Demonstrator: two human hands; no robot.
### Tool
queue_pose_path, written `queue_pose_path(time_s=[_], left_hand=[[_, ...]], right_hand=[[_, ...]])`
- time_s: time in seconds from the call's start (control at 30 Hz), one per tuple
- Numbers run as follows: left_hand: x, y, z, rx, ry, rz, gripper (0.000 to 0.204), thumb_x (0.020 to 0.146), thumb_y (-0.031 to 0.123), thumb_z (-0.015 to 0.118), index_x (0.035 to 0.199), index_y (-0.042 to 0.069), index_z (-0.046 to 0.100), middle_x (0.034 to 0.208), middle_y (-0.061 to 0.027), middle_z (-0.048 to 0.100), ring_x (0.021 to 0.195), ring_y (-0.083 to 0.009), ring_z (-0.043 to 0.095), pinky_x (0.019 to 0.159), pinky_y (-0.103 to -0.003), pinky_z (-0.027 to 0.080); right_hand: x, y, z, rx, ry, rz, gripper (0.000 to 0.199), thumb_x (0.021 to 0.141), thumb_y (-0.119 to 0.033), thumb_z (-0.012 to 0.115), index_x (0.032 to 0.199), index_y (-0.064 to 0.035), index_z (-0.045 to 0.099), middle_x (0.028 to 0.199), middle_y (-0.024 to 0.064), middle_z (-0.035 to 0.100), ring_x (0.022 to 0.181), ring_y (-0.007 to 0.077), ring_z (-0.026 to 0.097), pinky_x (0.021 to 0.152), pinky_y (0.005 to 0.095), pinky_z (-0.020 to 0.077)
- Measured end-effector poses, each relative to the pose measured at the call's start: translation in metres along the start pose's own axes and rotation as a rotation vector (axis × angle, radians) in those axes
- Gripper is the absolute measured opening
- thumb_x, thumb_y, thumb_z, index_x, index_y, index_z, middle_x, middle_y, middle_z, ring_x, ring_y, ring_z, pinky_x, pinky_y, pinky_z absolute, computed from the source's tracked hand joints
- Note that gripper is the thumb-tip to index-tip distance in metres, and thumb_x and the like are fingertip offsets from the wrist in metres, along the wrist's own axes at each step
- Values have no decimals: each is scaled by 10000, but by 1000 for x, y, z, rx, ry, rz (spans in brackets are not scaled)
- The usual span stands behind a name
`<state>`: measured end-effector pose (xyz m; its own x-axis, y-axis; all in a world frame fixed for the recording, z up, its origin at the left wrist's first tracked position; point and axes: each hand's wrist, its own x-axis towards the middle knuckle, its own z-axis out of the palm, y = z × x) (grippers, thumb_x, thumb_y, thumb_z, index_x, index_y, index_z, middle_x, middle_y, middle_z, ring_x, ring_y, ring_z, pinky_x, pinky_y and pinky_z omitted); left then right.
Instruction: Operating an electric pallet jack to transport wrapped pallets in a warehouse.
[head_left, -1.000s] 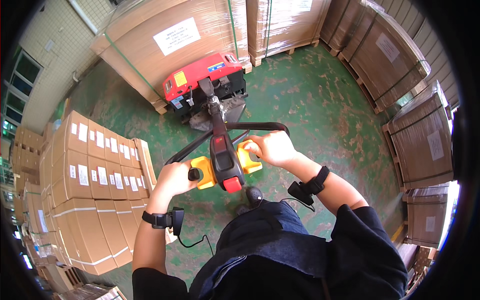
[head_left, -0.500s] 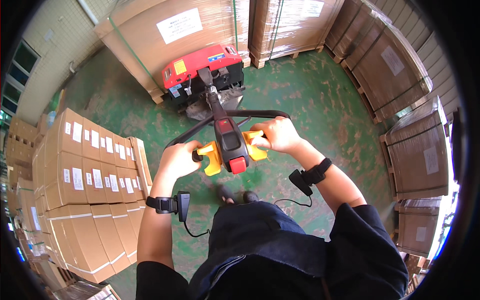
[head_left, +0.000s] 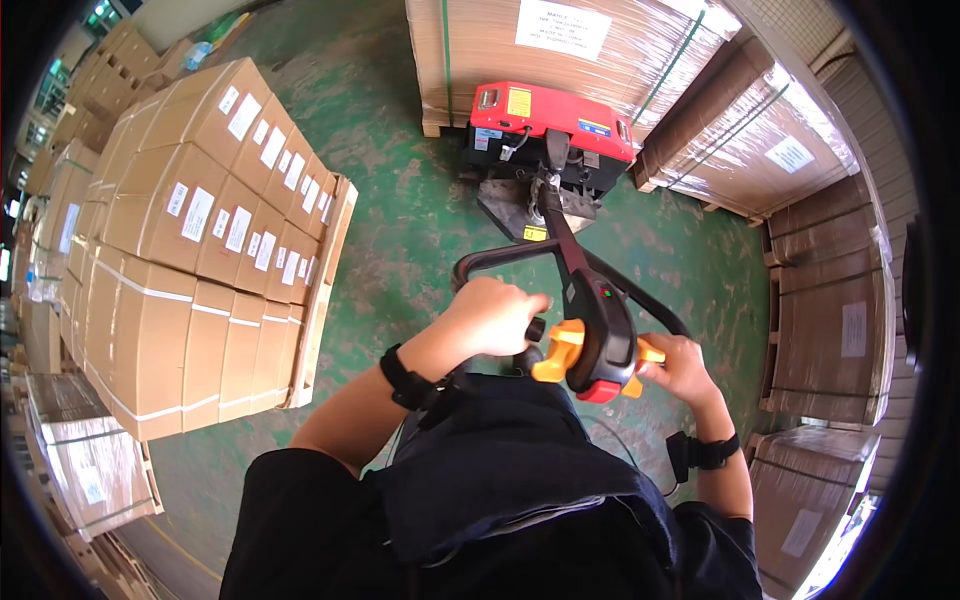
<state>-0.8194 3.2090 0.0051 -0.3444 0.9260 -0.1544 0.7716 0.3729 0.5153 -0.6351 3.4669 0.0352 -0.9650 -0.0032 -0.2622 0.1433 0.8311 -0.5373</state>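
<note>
One head-worn fisheye view looks steeply down over the person's chest, close above the tiller handle (head_left: 590,345), facing twelve o'clock toward the red pallet truck (head_left: 550,125); its rim bends straight edges.

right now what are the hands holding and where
Both grip the electric pallet truck's tiller handle: left hand on its left grip, right hand on its right grip by the yellow control.

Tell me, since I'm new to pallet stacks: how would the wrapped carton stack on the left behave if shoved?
The carton stack is probably heavy and would resist sliding: many boxes on a wooden pallet. The straps likely keep it together. Its height suggests top rows could lean.
</note>
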Motion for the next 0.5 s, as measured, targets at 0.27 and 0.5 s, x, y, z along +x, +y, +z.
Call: queue_pose_path(time_s=[0.27,0.5], left_hand=[[8,13,-5,25,-3,-113,443,590,281,723,1009,169,629,680,-83,645,669,-274,636,586,-377,487],[25,37,-6,74,-47,-149,406,610,291,703,1000,204,630,744,-72,651,721,-277,636,617,-370,495]], right_hand=[[41,68,-48,324,-456,-41,686,907,-523,449,1367,-21,366,1399,164,373,1295,296,344,1050,371,295],[61,104,-15,193,-793,69,662,906,-591,365,1267,-53,499,1276,193,506,1211,331,446,1013,398,332]])
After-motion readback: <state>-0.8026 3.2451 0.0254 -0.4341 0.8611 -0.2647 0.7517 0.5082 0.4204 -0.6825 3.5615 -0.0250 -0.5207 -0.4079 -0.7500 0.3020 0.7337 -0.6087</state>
